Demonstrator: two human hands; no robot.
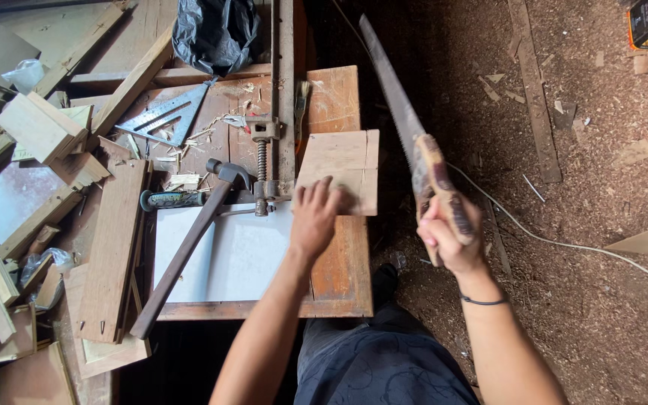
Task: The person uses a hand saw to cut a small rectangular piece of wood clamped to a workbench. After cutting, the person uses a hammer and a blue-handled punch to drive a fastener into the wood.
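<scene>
Left hand (315, 217) flat on board (343, 169) overhanging bench edge, right hand (448, 232) clenched around handsaw (406, 127) in open air

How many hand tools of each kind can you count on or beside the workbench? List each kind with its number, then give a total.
Handsaw: 1
Hammer: 1
Metal triangle square: 1
Bar clamp: 1
Total: 4
</scene>
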